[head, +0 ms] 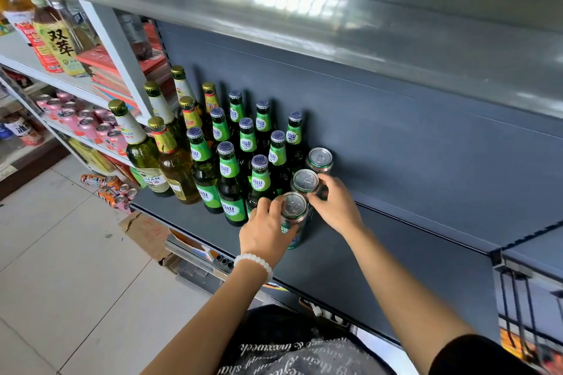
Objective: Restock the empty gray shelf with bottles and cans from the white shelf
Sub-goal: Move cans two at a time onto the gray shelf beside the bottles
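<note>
3 cans (318, 159) and many bottles (232, 183) fill my gray shelf's (396, 253) left; right stays bare. Left hand (265, 230) fingers clamp near can (293, 216), right hand (335, 202) fingers the middle can (305, 181).

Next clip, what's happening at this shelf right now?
A person is stocking the gray shelf with drinks. The left hand grips the nearest can round its side, while the right hand holds the middle can just behind it. A third can stands at the back, forming a row. To their left, green-labelled beer bottles and larger gold-capped bottles already stand in rows. The right part of the shelf holds nothing yet.
</note>
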